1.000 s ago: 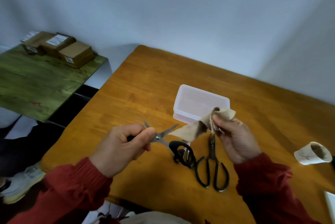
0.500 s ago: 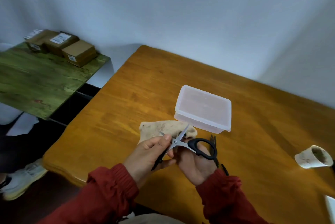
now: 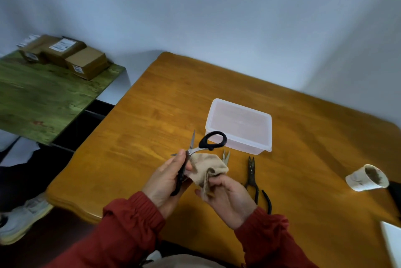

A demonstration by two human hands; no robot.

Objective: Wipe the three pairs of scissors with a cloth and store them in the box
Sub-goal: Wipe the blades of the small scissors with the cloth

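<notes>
**A:** Start at the left. Anything there?

**B:** Only cartons (image 3: 86, 62) off past the edge of the desk (image 3: 141, 120), well left of either hand. They look to have no part in this.

**A:** And the left hand?

**B:** The left hand (image 3: 167, 181) rises from a red sleeve, palm turned inward. Its fingers (image 3: 176, 160) are clasped round the lower handle of the scissors (image 3: 201, 144). The blades are spread. One tip points up and away from those fingers, and the free handle loop sits out to their right. I'd guess they are held open so the inner faces and pivot can be wiped.

**A:** Where's the cloth?

**B:** The cloth (image 3: 206, 165) is just right of those fingers, up against the pivot. The right hand (image 3: 227, 200) has its wrist bent, and its fingers (image 3: 213, 181) pinch the cloth's lower folds in a bunch.

**A:** The other two pairs?

**B:** Both lie on the desk. The snips (image 3: 225, 156) are just beyond the right fingers, and the dark pair (image 3: 251, 172) is near them on the right. Both have their tips toward the box. They are probably parked within reach until their turn.

**A:** And the box?

**B:** The box (image 3: 238, 124) stands beyond both hands, close behind the free loop. Its lid seems to be on, and I can see nothing stored in it. Well to the right, a cup (image 3: 355, 180) lies tipped on its side.
</notes>
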